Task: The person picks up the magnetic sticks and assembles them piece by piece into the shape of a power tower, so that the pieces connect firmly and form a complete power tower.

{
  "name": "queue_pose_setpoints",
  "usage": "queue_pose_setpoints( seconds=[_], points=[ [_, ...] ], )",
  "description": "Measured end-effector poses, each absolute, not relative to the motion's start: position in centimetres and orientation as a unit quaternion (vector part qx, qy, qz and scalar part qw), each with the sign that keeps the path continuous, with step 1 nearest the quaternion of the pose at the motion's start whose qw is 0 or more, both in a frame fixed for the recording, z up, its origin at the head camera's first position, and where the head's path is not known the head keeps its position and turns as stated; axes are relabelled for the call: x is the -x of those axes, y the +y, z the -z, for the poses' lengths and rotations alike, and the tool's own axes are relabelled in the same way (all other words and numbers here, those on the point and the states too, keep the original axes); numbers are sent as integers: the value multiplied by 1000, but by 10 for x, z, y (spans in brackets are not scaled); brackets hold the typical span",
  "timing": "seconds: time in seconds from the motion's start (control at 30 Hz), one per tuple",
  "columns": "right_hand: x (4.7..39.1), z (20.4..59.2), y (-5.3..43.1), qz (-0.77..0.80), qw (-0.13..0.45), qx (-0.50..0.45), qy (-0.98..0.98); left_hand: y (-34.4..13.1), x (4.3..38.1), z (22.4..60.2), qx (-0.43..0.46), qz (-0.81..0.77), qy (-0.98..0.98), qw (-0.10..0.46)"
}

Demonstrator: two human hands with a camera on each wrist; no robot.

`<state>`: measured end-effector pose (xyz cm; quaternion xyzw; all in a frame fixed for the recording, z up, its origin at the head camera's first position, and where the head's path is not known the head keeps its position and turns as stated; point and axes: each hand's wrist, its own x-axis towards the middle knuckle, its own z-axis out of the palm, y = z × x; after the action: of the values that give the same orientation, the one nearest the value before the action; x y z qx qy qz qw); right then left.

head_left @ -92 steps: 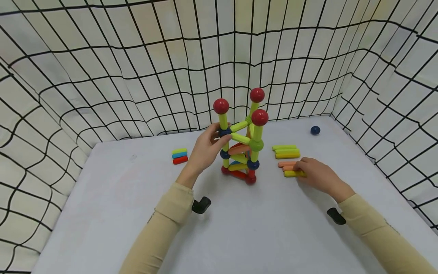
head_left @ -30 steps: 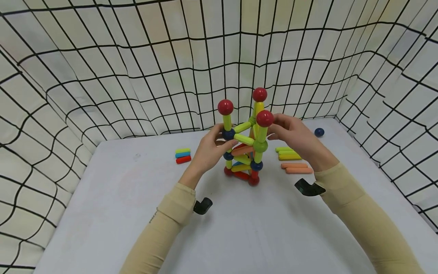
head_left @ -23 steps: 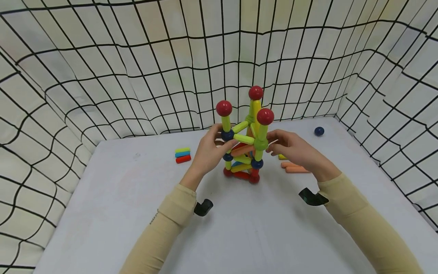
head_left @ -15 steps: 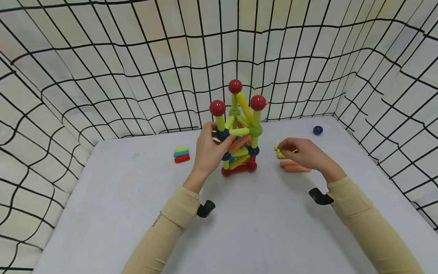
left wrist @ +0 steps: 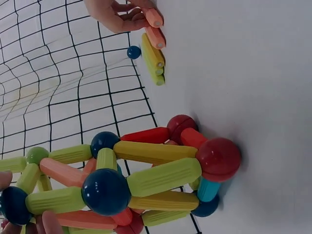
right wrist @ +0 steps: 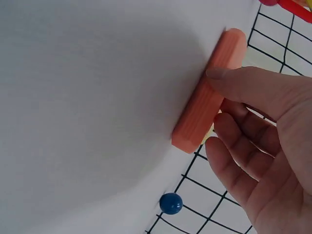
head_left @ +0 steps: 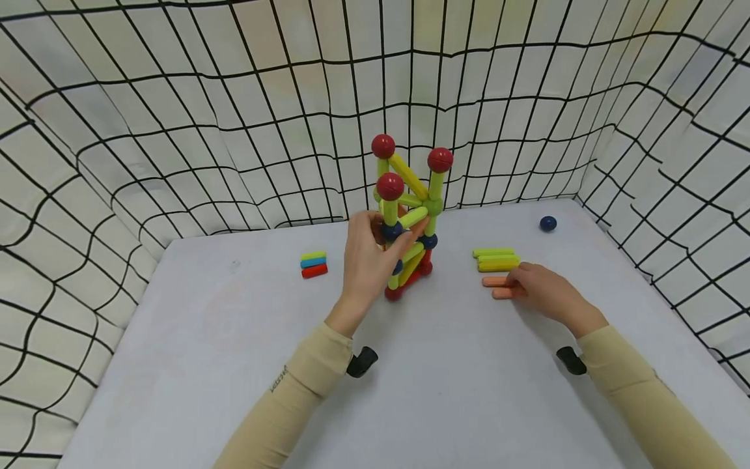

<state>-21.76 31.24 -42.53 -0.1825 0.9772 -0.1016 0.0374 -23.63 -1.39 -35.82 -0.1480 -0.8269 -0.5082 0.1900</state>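
A tower of magnetic rods and balls (head_left: 433, 207) stands on the table in the head view, red balls at its three tops. My left hand (head_left: 369, 260) grips it around a dark blue ball (head_left: 391, 231) on the near upright. A yellow rod (head_left: 408, 176) slants from the back red ball down to a green ball. At the right, my right hand (head_left: 545, 293) pinches an orange magnetic rod (right wrist: 209, 92), its thumb lying along the rod in the right wrist view. Another orange rod (head_left: 495, 281) lies close beside it.
Several yellow-green and yellow rods (head_left: 497, 260) lie behind the orange ones, with a dark blue ball (head_left: 547, 223) farther back. Short green, blue and red rods (head_left: 313, 264) lie left of the tower. Black netting (head_left: 281, 130) borders the table at back and sides.
The right hand has carried a yellow rod from the right to the tower, where one now slants near the top, then returned to the orange rods. The left hand has turned the tower.
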Motion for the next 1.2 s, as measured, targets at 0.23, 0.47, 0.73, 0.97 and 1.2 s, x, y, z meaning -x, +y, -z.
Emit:
queue_pose_setpoints(
  seconds=[0.23, 0.47, 0.73, 0.97, 1.2],
  points=[
    [218, 415, 301, 137, 31, 216, 966, -13, 233, 357, 195, 483, -828, 209],
    [224, 370, 258, 437, 47, 166, 883, -9, 229, 357, 180, 491, -827, 207],
    [238, 331, 211, 607, 56, 112, 784, -2, 223, 356, 175, 491, -827, 210],
    [244, 317, 184, 660, 32, 113, 742, -4, 222, 357, 185, 492, -824, 211],
    [246, 316, 173, 680, 20, 114, 724, -6, 222, 361, 200, 501, -814, 215]
  ],
)
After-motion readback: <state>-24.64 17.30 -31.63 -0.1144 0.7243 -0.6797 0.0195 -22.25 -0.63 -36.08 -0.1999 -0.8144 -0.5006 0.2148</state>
